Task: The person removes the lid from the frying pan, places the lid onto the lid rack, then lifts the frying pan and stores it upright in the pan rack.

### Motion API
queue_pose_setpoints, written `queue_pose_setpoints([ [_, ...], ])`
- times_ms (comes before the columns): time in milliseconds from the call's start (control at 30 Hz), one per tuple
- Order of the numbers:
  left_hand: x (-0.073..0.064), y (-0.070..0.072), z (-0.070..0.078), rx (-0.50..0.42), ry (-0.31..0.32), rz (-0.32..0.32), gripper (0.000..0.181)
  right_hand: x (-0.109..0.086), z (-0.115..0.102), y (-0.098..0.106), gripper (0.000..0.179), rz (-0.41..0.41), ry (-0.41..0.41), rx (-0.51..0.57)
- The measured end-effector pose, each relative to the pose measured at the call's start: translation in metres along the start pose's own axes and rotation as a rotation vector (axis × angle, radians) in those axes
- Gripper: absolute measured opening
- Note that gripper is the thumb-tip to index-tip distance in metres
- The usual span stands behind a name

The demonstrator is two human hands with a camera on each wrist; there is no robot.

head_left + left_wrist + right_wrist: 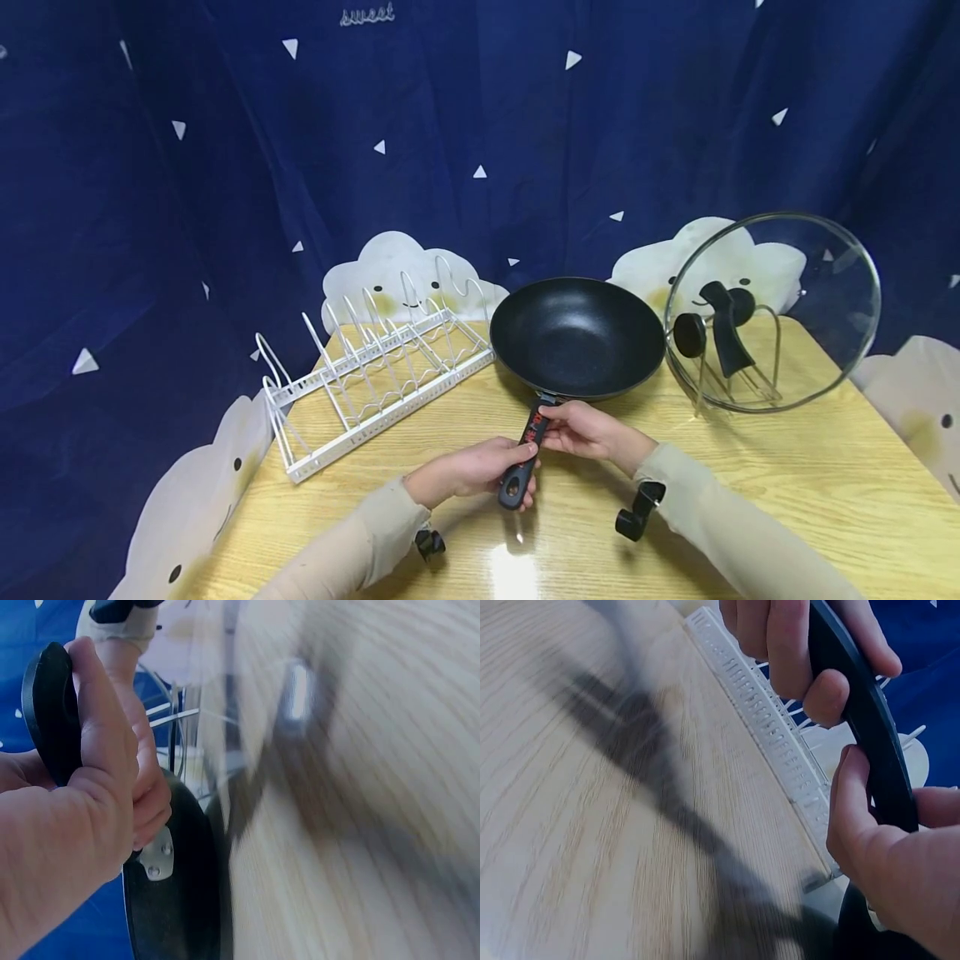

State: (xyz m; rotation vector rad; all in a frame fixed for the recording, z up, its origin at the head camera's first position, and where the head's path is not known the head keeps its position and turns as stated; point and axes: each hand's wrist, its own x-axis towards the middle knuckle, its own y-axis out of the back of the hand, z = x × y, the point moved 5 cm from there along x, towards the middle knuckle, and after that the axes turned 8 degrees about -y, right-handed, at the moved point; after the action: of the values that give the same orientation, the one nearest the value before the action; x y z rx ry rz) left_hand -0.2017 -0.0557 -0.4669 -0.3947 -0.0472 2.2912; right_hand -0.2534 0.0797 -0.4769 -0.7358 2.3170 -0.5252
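Note:
A black wok (577, 337) sits at the middle of the table, its long black handle (534, 433) pointing toward me. My left hand (483, 467) grips the handle near its hanging-hole end, thumb on top and fingers below. Nearer the pan, my right hand (585, 429) pinches the same handle between thumb and fingers. In the left wrist view a metal bracket (159, 855) joins the handle to the wok. The right wrist view has fingers of both hands curled about the handle (866, 724), its underside partly covered by them.
Left of the wok stands a white wire rack (382, 392) with upright dividers. On the right, a large glass lid (817, 333) leans upright in a small wire stand (776, 350), beside black knobs and a black curved handle. A dark blue curtain (480, 100) hangs behind the wooden table (810, 467).

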Motion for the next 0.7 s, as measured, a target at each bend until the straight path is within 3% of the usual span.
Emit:
queue_pose_setpoints([
  [400,0.009,-0.022,-0.004,-0.061,-0.022,0.004,0.038,-0.011,0.0,0.012,0.021,-0.056,-0.01,-0.081],
  [700,0.016,-0.037,-0.003,-0.046,-0.046,0.011,0.031,-0.021,-0.002,0.019,0.02,-0.054,-0.011,-0.142],
])
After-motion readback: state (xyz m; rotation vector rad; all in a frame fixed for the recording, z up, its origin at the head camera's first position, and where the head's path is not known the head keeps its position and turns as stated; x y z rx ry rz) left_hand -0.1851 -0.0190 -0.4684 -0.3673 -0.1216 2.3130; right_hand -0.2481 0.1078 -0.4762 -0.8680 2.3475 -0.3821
